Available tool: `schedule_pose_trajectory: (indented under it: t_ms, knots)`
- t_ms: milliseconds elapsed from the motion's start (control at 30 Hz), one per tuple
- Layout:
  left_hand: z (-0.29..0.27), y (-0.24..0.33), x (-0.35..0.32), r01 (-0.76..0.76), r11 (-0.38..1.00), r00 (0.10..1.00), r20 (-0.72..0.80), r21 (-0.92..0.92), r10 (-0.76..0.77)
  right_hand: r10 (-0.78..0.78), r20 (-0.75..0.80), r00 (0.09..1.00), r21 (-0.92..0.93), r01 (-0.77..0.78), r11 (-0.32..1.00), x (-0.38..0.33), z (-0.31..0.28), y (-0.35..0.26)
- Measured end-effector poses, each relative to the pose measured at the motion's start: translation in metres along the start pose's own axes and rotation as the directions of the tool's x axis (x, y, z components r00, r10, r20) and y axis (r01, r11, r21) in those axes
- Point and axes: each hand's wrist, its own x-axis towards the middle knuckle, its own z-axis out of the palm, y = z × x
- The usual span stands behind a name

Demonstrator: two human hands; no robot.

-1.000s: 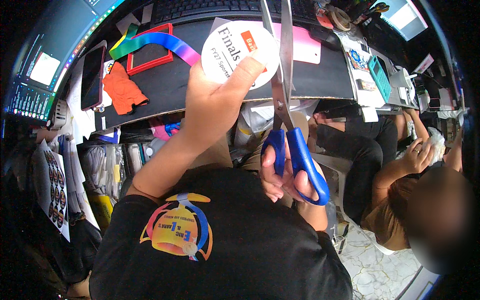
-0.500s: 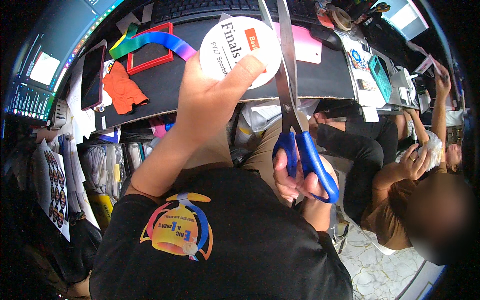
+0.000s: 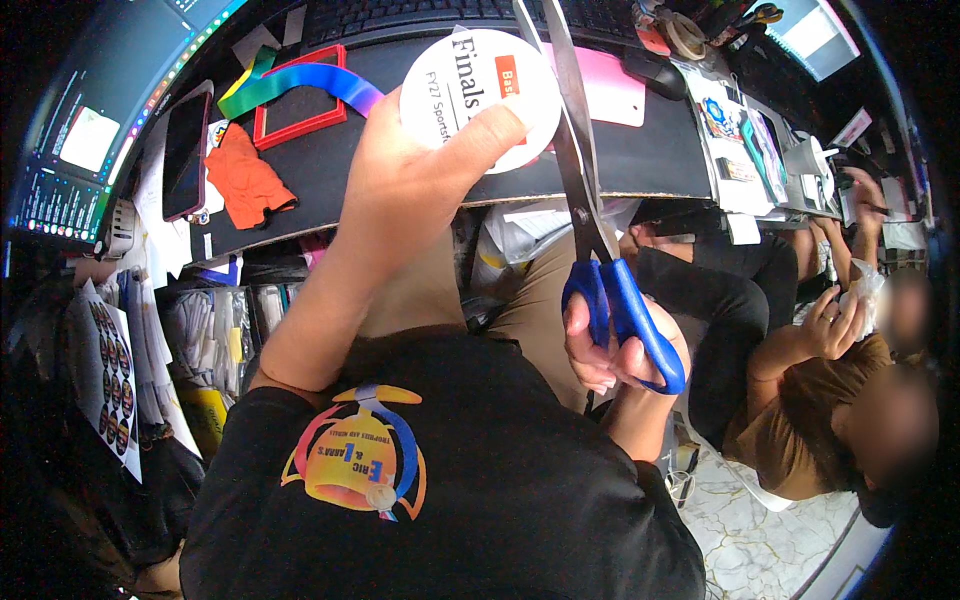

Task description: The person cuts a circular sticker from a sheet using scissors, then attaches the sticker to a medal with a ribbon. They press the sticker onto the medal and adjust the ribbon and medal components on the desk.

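Observation:
My left hand (image 3: 425, 175) holds up a flat white disc (image 3: 440, 90) with black print and a red patch, its thumb lying across the front. In my right hand (image 3: 640, 350) is a pair of scissors (image 3: 588, 225) with blue handles, fingers through the loops. The long blades point away from me, slightly apart, along the disc's right edge; whether they touch it I cannot tell. A rainbow ribbon (image 3: 310, 78) runs over the desk and passes behind my left hand. Its end there is hidden.
The black desk (image 3: 640, 165) carries a red frame (image 3: 303, 130), orange cloth (image 3: 245, 180), phone (image 3: 187, 155), pink sheet (image 3: 605, 90), mouse (image 3: 653, 72) and keyboard (image 3: 410, 18). At the right sits a person (image 3: 810, 430) in brown, holding clear plastic. Packed plastic sleeves (image 3: 205, 340) stand lower left.
The scissors and my right hand have shifted slightly right and away from me. My left hand and the disc have barely moved. The person at right has moved their head and arms.

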Motion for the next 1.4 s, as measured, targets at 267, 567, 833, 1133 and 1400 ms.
schedule_pose_trajectory:
  t_ms: [267, 567, 833, 1133, 1400]
  knots:
    - [-0.001, -0.003, 0.005, 0.022, 1.000, 0.999, 0.037, -0.016, -0.021, 0.031, 0.010, 0.999, 0.011, -0.031, 0.999, 0.000, -0.008, -0.004]
    - [0.007, -0.010, 0.009, -0.092, 0.995, 0.995, -0.052, -0.025, 0.090, 0.029, 0.033, 0.999, 0.053, -0.031, 0.998, 0.005, -0.014, 0.007]
    - [0.012, -0.010, 0.009, -0.060, 0.998, 0.995, -0.078, 0.009, 0.061, -0.016, 0.059, 0.998, 0.088, 0.011, 0.996, 0.010, -0.015, 0.012]
    - [0.011, -0.009, 0.009, -0.079, 0.995, 0.991, -0.103, 0.057, 0.084, 0.047, -0.036, 0.998, 0.079, -0.044, 0.996, 0.006, -0.005, 0.008]
    - [0.006, -0.005, 0.008, -0.081, 0.987, 0.991, -0.095, 0.137, 0.094, 0.057, -0.065, 0.996, 0.016, -0.056, 0.998, 0.004, -0.002, 0.001]
